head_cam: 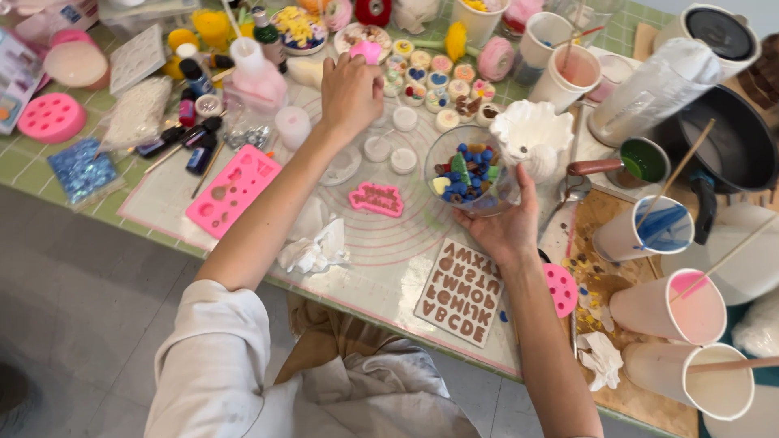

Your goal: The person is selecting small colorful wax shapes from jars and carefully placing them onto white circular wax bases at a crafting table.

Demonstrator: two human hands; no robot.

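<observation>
Currently listed: my right hand [510, 231] cups a clear round glass bowl of coloured beads [471, 172], held above the pink-ringed silicone work mat [389, 243] near the table's middle. My left hand [350, 93], fingers pinched together, takes a small pink piece [367, 50] toward the far edge. I judge keeping the bowl level matters most, so nothing spills.

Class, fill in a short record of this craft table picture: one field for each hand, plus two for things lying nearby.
left hand: reaching over small round white containers, fingers at a small pink piece
right hand: holding a clear bowl of small coloured pieces
near left arm: pink silicone mould
near right wrist: brown letter mould
</observation>
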